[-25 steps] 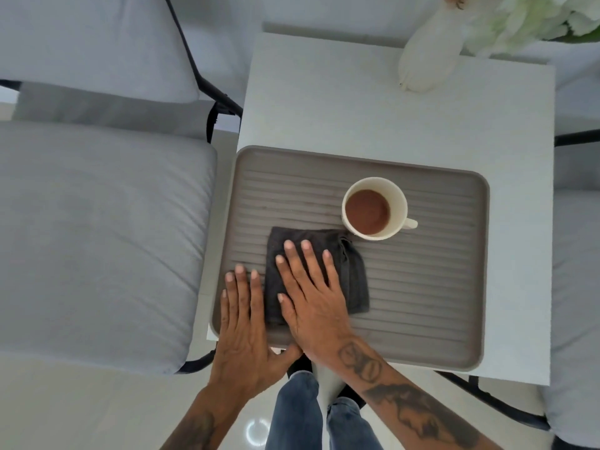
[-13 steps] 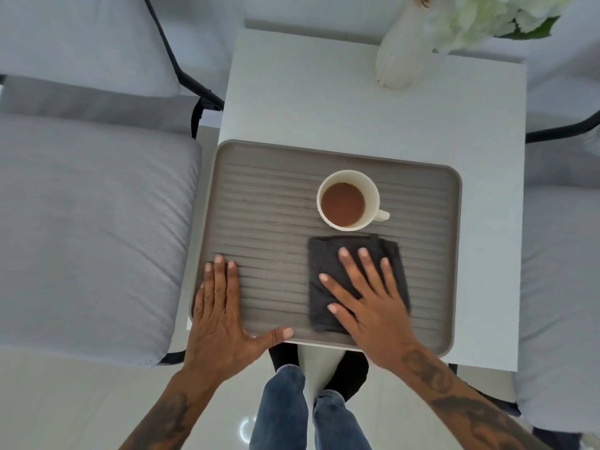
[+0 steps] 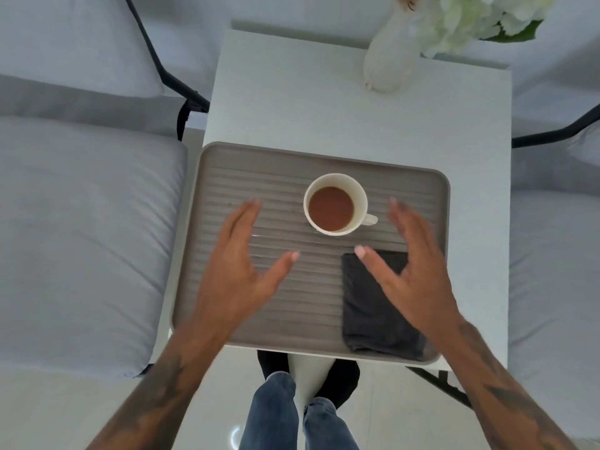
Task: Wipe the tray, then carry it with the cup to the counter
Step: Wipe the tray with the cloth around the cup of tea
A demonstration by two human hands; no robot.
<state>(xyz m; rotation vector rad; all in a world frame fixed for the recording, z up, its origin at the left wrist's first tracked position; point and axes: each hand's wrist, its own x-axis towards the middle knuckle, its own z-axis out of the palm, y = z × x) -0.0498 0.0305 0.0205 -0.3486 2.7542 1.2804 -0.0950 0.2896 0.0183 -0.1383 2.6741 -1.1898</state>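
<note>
A grey ribbed tray (image 3: pixel 418 186) lies on a small white table (image 3: pixel 324 102). A white cup (image 3: pixel 336 204) of brown drink stands upright in the tray's middle, handle to the right. A folded dark grey cloth (image 3: pixel 373 323) lies in the tray's near right corner. My left hand (image 3: pixel 240 264) hovers open over the tray, left of the cup. My right hand (image 3: pixel 412 264) hovers open to the cup's right, above the cloth's far part. Neither hand touches the cup or holds anything.
A white vase (image 3: pixel 388 63) with pale flowers (image 3: pixel 480 14) stands at the table's far right corner. Grey cushioned chairs (image 3: pixel 81 228) with black frames flank the table on both sides. My jeans-clad legs (image 3: pixel 292 414) are below the tray's near edge.
My right hand has lifted off the cloth, leaving it at the tray's near right. My left hand has risen from the tray's near left edge. Both now hover either side of the cup.
</note>
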